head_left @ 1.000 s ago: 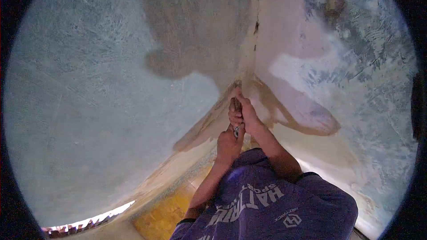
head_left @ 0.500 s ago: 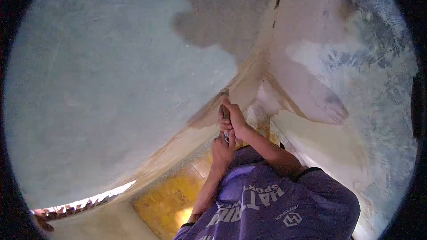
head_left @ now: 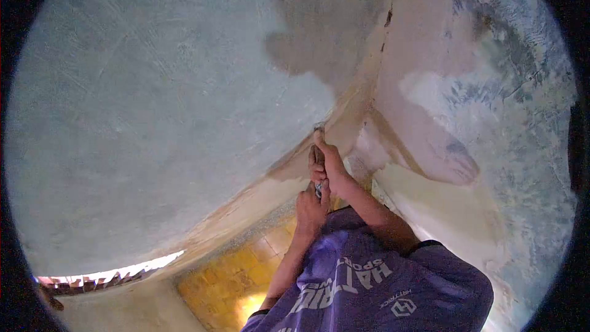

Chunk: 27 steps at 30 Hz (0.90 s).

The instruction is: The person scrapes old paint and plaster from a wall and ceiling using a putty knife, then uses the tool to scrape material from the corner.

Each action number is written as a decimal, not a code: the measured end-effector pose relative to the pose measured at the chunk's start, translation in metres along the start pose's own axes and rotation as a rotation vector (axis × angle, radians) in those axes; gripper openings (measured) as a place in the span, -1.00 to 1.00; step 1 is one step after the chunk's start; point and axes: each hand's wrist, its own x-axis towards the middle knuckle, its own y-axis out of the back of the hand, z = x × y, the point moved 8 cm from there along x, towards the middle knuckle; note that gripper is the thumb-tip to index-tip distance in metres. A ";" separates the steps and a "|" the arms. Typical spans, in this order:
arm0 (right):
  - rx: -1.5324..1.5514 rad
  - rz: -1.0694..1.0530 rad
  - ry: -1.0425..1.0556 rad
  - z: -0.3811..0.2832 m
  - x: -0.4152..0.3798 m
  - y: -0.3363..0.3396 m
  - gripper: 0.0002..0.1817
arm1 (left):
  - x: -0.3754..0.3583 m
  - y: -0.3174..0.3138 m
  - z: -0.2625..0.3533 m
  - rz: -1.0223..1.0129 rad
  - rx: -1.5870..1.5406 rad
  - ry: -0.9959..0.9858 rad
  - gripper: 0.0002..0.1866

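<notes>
Both of my hands grip one slim, dark hand tool (head_left: 316, 155) whose exact kind I cannot make out. My right hand (head_left: 328, 165) is closed around its upper part, thumb stretched up along it toward the tip. Just below, my left hand (head_left: 311, 204) is closed around the lower end, where a small shiny metal part shows between the fingers. The tool's tip meets the edge of a blue-grey painted wall (head_left: 153, 117), where a brown, bare strip (head_left: 246, 192) runs along the border. Fingers hide most of the tool.
A second blue-grey, patchy wall (head_left: 522, 117) stands at right, meeting the first in a cracked corner (head_left: 386, 31). Shadows fall on both. Yellow tiled floor (head_left: 236, 270) lies below. A bright gap with a jagged edge (head_left: 123, 276) shows at lower left.
In the view, both hands and the tool sit slightly lower and further right, as do the wall corner and shadows. The grip looks the same.
</notes>
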 end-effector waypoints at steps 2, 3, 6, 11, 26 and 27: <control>-0.023 -0.017 0.005 -0.003 0.000 0.001 -0.34 | 0.004 -0.003 0.007 0.031 0.067 -0.088 -0.58; -0.043 -0.017 0.005 -0.006 0.001 0.001 -0.30 | 0.004 -0.002 0.011 0.039 0.086 -0.114 -0.58; -0.025 0.004 -0.002 -0.004 0.001 0.000 -0.26 | 0.002 0.005 0.021 0.061 0.121 -0.157 -0.58; -0.016 0.025 -0.034 0.004 0.000 -0.003 -0.26 | -0.002 0.009 0.010 0.010 0.046 0.014 -0.57; -0.004 0.026 0.034 -0.002 0.008 0.001 -0.28 | -0.025 0.034 0.002 0.043 -0.158 -0.046 -0.66; -0.007 0.040 0.061 -0.007 0.012 0.004 -0.27 | -0.026 0.036 -0.002 0.055 -0.175 -0.035 -0.67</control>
